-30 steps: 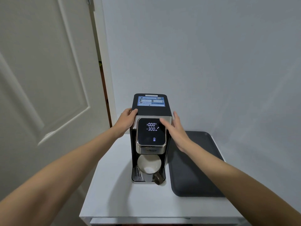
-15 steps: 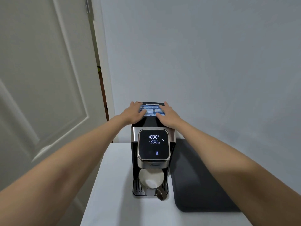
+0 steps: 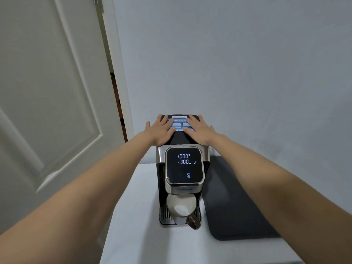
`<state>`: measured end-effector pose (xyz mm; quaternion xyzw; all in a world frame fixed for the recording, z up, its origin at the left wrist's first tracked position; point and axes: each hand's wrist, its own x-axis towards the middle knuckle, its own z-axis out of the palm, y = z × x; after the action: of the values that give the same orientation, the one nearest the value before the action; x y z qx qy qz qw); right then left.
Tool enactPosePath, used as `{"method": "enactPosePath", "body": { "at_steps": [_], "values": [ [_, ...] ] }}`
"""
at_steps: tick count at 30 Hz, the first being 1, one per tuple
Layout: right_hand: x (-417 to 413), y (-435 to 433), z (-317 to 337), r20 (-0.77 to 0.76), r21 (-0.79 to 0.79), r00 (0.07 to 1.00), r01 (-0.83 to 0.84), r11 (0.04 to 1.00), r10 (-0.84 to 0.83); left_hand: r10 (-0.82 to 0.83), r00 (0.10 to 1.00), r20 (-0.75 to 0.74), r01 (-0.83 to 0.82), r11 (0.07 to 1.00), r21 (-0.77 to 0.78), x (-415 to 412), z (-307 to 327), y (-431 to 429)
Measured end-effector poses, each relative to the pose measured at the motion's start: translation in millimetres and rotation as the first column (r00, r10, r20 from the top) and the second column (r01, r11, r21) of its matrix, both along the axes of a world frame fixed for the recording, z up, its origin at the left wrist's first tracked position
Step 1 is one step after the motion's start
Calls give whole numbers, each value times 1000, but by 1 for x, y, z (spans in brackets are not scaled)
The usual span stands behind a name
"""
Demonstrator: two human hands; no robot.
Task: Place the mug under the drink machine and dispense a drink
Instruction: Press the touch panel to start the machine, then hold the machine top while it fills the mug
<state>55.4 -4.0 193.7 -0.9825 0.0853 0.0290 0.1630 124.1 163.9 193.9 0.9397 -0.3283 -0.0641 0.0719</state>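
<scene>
we see the drink machine (image 3: 182, 168) standing on a white table (image 3: 133, 216), its black touch panel (image 3: 183, 165) facing up toward us and lit with "000" above "300 ml" and a small start/stop icon near its lower edge. the mug (image 3: 182, 209) sits on the machine's drip tray (image 3: 165, 216), directly under the silver dispensing head; its inside is pale, and its brown handle (image 3: 194, 223) points toward the near right corner of the tray. we cannot tell whether any liquid is in it.

both hands lie flat on the black top of the machine, at its far end. the left hand (image 3: 161, 131) rests palm down with its fingers spread and the thumb out past the left edge. the right hand (image 3: 198, 131) rests palm down too, fingers spread a little less widely. neither hand pinches or grips anything. between them shows a blue and white label (image 3: 179, 123), and the inner fingers of each hand overlap its sides.

just right of the machine a dark tray (image 3: 234, 206) lies flat on the table. a white panelled door (image 3: 47, 92) stands at the left, with a plain grey wall (image 3: 238, 63) beyond the table.
</scene>
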Motion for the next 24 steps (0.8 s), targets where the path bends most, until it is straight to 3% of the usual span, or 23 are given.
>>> {"method": "enactPosePath", "body": {
  "at_steps": [10, 24],
  "values": [
    [0, 0, 4, -10, -46, 1000, -8, 999, 8, 31, 998, -52, -33, 999, -27, 3, -2, -1],
    [1, -1, 3, -40, -30, 999, -35, 999, 34, 33, 999, 25, -35, 997, 68, -6, 6, -1]
  ]
}}
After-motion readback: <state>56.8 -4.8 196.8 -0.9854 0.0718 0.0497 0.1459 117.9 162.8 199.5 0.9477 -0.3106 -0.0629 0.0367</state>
